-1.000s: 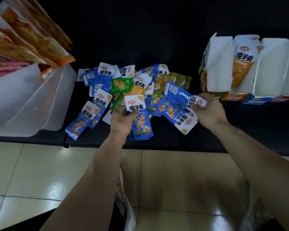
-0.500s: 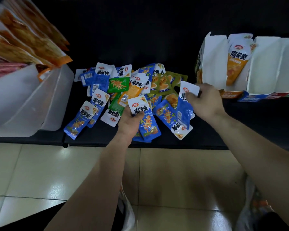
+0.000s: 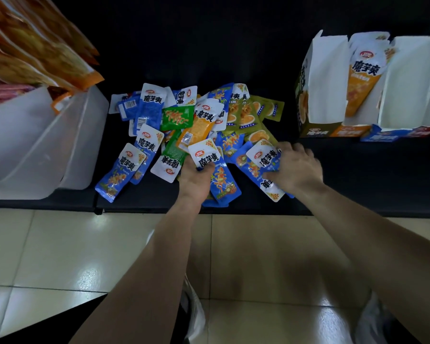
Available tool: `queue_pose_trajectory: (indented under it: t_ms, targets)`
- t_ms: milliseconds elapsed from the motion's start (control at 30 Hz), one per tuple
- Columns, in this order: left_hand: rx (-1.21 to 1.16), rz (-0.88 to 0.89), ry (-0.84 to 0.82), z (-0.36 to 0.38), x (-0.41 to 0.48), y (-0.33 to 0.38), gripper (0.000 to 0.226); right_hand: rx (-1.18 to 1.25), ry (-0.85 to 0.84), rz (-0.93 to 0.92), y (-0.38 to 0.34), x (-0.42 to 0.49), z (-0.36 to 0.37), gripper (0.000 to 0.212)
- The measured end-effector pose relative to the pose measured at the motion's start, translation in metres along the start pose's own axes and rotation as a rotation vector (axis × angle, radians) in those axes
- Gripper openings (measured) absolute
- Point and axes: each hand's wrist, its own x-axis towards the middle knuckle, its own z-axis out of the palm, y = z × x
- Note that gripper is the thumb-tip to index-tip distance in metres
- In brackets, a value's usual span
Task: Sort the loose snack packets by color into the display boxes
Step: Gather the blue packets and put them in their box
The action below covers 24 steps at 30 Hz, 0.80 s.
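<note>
Dozens of loose snack packets [image 3: 159, 112] heaped on a black shelf [image 3: 358, 175], mostly blue, with a green packet [image 3: 176, 117], an orange packet [image 3: 197, 131] and olive packets [image 3: 246, 115] mixed in toward the middle and back.

Both grips down at the near edge of the heap. Left grip [image 3: 196, 176] closed on a blue packet [image 3: 221, 182], thumb pressed across its white top, blue end pointing toward the shelf's front lip, more blue edges showing underneath. Right grip [image 3: 296, 167] curled over a second blue packet [image 3: 262, 156] just right of the first, fingers on its white end. Beneath it another blue one with its white end toward the front; cannot tell whether held as well.

Well apart to the right, upright display boxes side by side with white inner walls:
- an olive box [image 3: 313, 132]
- touching it, an orange box [image 3: 350, 132] with one standing orange packet [image 3: 360, 78] inside
- then a blue box [image 3: 385, 136]

At far left, a white bin [image 3: 47, 145] holding large orange bags [image 3: 35, 53]. Below the shelf, pale floor tiles [image 3: 60, 256].
</note>
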Motion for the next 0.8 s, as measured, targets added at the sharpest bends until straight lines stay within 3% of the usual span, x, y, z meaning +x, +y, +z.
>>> queue_pose_trajectory:
  t_ms: [133, 300, 467, 567, 667, 800]
  targets:
    - [-0.051, -0.012, -0.038, 0.003, -0.004, -0.003, 0.028, 0.034, 0.008, 0.061, 0.012, 0.001, 0.003, 0.080]
    - [-0.119, -0.051, -0.081, 0.010, -0.007, -0.003, 0.031, 0.661, -0.072, 0.092, 0.015, -0.002, -0.006, 0.020]
    - [-0.217, -0.141, -0.178, 0.019, -0.013, -0.001, 0.019, 1.098, -0.253, 0.001, -0.003, -0.015, -0.011, 0.013]
    - [-0.287, -0.123, -0.228, 0.022, -0.018, 0.003, 0.015, 1.035, -0.235, 0.029, -0.022, -0.015, -0.003, 0.011]
    - [-0.199, -0.009, -0.256, 0.019, -0.019, 0.000, 0.029, 0.873, -0.172, 0.057, -0.032, -0.015, 0.005, 0.028]
    - [-0.140, -0.049, -0.130, 0.008, -0.007, -0.004, 0.024, 0.424, 0.066, 0.037, -0.014, -0.016, 0.017, 0.044]
